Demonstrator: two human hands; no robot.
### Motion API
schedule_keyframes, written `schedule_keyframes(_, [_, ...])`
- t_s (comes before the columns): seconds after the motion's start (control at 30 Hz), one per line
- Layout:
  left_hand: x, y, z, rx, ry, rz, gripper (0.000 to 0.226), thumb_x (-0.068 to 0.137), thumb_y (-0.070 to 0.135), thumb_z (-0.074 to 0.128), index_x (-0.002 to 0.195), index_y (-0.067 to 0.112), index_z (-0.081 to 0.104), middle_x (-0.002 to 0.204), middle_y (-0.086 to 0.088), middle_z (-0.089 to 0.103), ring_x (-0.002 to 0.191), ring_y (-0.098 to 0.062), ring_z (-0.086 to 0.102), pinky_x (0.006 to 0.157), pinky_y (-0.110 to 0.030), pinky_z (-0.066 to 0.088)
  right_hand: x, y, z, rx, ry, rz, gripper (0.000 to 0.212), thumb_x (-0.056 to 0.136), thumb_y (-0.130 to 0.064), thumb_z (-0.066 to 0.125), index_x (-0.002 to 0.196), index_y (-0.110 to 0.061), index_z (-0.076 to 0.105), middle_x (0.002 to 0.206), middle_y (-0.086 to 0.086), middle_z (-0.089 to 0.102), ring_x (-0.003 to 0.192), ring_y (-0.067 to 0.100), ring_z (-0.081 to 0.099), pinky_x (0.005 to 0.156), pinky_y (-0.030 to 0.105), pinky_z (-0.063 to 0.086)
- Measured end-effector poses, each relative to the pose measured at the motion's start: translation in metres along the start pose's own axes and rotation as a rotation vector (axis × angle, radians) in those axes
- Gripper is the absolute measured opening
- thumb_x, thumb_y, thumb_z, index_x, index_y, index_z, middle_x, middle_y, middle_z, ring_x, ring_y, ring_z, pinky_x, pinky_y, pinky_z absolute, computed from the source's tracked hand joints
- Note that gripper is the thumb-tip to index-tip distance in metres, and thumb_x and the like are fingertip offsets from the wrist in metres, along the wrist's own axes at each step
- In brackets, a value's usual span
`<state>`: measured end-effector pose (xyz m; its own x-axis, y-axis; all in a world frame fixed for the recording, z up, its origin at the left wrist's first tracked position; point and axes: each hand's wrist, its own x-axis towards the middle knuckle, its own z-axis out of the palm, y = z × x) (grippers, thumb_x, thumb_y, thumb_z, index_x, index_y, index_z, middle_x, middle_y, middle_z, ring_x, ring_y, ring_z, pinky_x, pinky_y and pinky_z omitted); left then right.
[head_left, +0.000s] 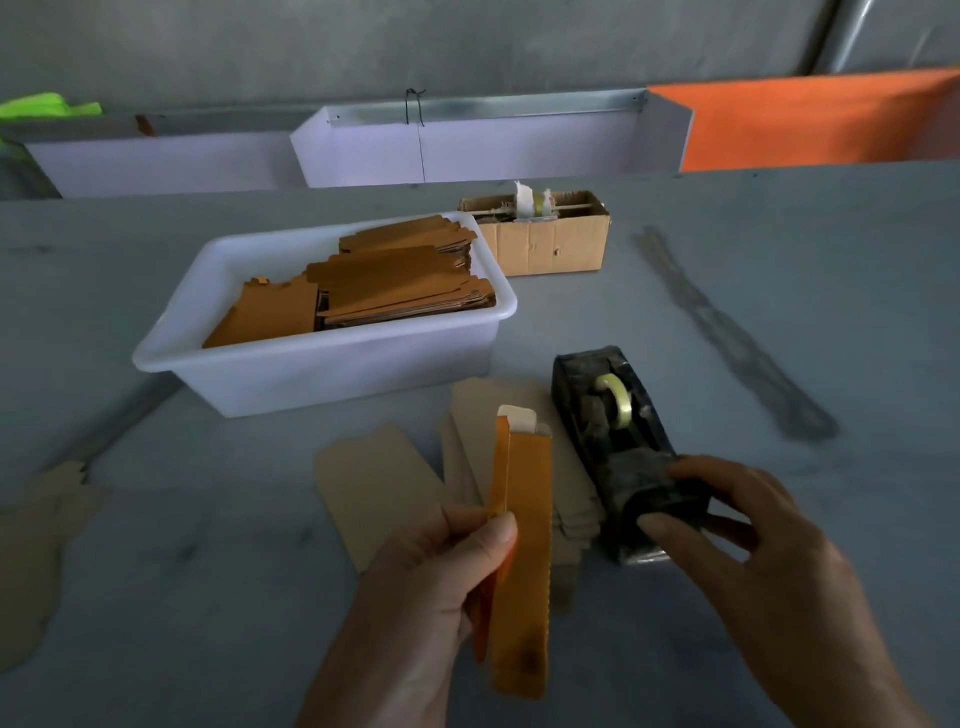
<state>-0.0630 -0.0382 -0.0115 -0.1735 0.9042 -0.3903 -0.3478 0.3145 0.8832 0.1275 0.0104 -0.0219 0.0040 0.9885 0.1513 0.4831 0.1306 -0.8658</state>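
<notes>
Orange card formed the narrow carton (522, 545), folded into a sleeve and held upright above the table (779, 312) by the left hand (431, 587), which pinched its lower half between thumb and fingers. Its top flap stood open, and no tape was visible on it. The right hand (753, 545) gripped the near end of the black tape dispenser (613, 415), which sat on the table just right of the carton. Judged from this, folding was complete and taping was not yet done. Flat blanks (379, 488) lay beneath the carton and more filled the white tub (322, 364) behind, so many units probably remained.
</notes>
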Motion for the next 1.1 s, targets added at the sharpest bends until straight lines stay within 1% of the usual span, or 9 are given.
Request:
schedule_keyframes(0.13, [0.001,0.001,-0.003,0.02,-0.028,0.031,0.017,0.059,0.024,0.072,0.068,0.01,0.075,0.069,-0.013,0.067,0.06,-0.021,0.063,0.054,-0.031,0.05,0.006,-0.009,-0.003,0.032,-0.076,0.054,0.022,0.062,-0.059,0.062,0.078,-0.044,0.066,0.118,-0.022,0.055,0.098,0.008,0.062,0.083,0.033,0.049])
schedule_keyframes(0.2, [0.002,0.001,-0.004,0.051,-0.04,0.063,0.026,0.054,0.028,0.074,0.071,0.008,0.074,0.07,-0.015,0.067,0.062,-0.024,0.063,0.056,-0.032,0.048,0.011,-0.01,-0.002,-0.003,-0.059,0.059,0.014,0.074,-0.049,0.064,0.073,-0.035,0.068,0.119,-0.018,0.055,0.105,0.012,0.06,0.089,0.037,0.047])
schedule_keyframes(0.33, [0.003,0.005,0.001,0.098,-0.068,0.112,0.024,0.052,0.033,0.075,0.068,0.014,0.073,0.064,-0.01,0.063,0.056,-0.019,0.061,0.051,-0.028,0.046,0.02,-0.008,0.0,0.055,-0.071,0.12,0.012,0.078,-0.025,0.07,0.066,-0.022,0.069,0.114,-0.014,0.062,0.096,-0.002,0.059,0.074,0.012,0.041])
schedule_keyframes(0.57, [0.003,0.007,0.015,0.104,-0.079,0.128,0.018,0.055,0.035,0.073,0.063,0.02,0.07,0.057,-0.001,0.059,0.049,-0.009,0.055,0.05,-0.022,0.041,0.021,-0.008,0.001,0.234,-0.079,0.222,0.005,0.072,-0.027,0.07,0.071,-0.025,0.074,0.11,-0.01,0.069,0.096,0.012,0.066,0.095,0.042,0.048])
schedule_keyframes(0.7, [0.002,0.004,0.019,0.205,-0.123,0.186,0.019,0.061,0.033,0.085,0.064,0.023,0.069,0.054,0.003,0.057,0.05,-0.007,0.051,0.05,-0.019,0.038,0.024,-0.005,-0.001,0.349,-0.12,0.28,0.007,0.077,-0.019,0.07,0.073,-0.019,0.076,0.103,-0.004,0.072,0.098,0.014,0.066,0.095,0.04,0.047])
schedule_keyframes(0.77, [0.0,0.004,0.017,0.391,-0.173,0.262,0.013,0.065,0.04,0.073,0.066,0.029,0.067,0.055,0.009,0.057,0.051,-0.002,0.051,0.051,-0.016,0.037,0.025,-0.005,-0.003,0.373,-0.151,0.281,0.012,0.079,-0.014,0.068,0.071,-0.019,0.076,0.093,-0.001,0.074,0.085,0.013,0.069,0.083,0.035,0.05])
schedule_keyframes(0.83, [-0.003,0.002,0.014,0.645,-0.186,0.431,0.011,0.067,0.045,0.069,0.069,0.035,0.064,0.067,0.02,0.064,0.06,0.007,0.055,0.058,-0.01,0.038,0.026,-0.004,-0.004,0.388,-0.165,0.296,0.013,0.076,-0.011,0.068,0.07,-0.02,0.076,0.095,0.001,0.073,0.084,0.018,0.068,0.081,0.037,0.051])
schedule_keyframes(0.93, [-0.006,0.0,0.017,0.874,-0.253,0.692,0.011,0.074,0.033,0.071,0.072,0.034,0.061,0.11,0.039,0.059,0.097,0.017,0.056,0.072,-0.001,0.035,0.028,-0.003,-0.005,0.45,-0.19,0.321,0.014,0.061,-0.025,0.071,0.07,-0.014,0.075,0.096,0.012,0.072,0.093,0.033,0.066,0.093,0.049,0.049])
schedule_keyframes(1.1, [-0.002,-0.003,0.015,0.92,-0.367,0.751,0.017,0.084,0.019,0.071,0.075,0.024,0.057,0.137,0.046,0.033,0.112,0.013,0.053,0.08,-0.011,0.043,0.03,-0.003,-0.008,0.458,-0.228,0.318,0.024,0.055,-0.031,0.069,0.071,-0.013,0.076,0.089,0.007,0.074,0.081,0.026,0.07,0.082,0.038,0.053])
